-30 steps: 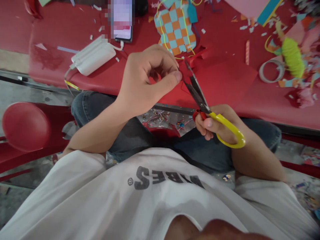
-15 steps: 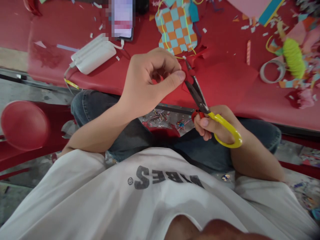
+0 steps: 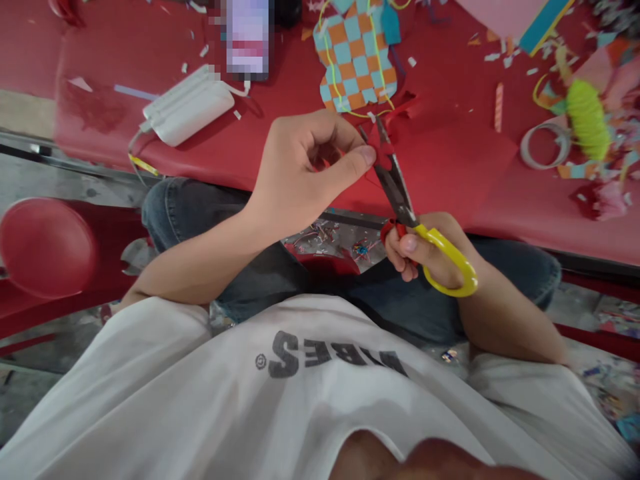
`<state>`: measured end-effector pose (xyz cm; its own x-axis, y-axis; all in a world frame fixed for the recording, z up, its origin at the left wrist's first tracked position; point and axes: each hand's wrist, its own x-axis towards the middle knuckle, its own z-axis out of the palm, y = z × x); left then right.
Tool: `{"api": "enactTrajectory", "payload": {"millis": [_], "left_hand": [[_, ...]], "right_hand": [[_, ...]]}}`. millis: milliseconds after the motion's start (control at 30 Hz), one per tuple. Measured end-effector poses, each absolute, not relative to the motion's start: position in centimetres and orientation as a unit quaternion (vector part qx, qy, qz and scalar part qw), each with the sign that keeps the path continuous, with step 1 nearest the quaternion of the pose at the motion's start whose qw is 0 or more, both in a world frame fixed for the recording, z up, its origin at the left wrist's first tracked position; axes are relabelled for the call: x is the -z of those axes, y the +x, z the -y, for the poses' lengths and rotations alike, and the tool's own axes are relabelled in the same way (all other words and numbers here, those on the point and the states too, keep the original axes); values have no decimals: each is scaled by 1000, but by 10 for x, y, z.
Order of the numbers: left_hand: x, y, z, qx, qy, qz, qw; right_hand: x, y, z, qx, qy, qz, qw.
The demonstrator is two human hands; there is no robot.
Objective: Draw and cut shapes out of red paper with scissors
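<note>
With the thumb and bent fingers of my left hand [image 3: 297,177] pinched together, I hold a small, thin red piece with a lobed outline [image 3: 383,152], probably paper, above the near edge of the red-covered counter [image 3: 280,93]. My right hand [image 3: 443,263] is closed on a pair of metal scissors with one yellow and one red handle loop [image 3: 400,197], its fingers curled by the red loop while the yellow one lies across the hand. The blades point up and away from me, slightly parted, with the red piece at the gap between them; I cannot tell exactly where metal meets it. Just beyond lies an orange and pale-blue checked woven panel with yellow cord [image 3: 356,63]. Left of that sit a partly pixelated phone [image 3: 247,57] and a white rectangular block with rounded edges [image 3: 190,110], a white cable running between them. Over to my right are a pale hollow tape roll [image 3: 525,148] and, near it, a neon-yellow bundle of yarn [image 3: 587,123], amid coloured scraps.
</note>
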<state>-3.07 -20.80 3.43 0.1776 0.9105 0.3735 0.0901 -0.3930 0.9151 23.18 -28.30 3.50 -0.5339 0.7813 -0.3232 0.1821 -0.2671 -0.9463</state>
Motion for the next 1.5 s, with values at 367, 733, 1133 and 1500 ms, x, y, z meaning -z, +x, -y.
{"api": "enactTrajectory", "payload": {"millis": [367,733,1133,1500], "left_hand": [[-28,-25,210,-540,630,-361,424],[-9,-24,202,-559,628,-337,424],[-32,-26,208,-530,641,-340,440],[-39,-32,206,-514,659,-277,474]], "right_hand": [[-36,227,282,-671,-442,553,218],[-35,230,283,-682,-427,553,217],[-32,235,284,-711,-395,544,207],[-38,237,283,-738,-361,540,183]]}}
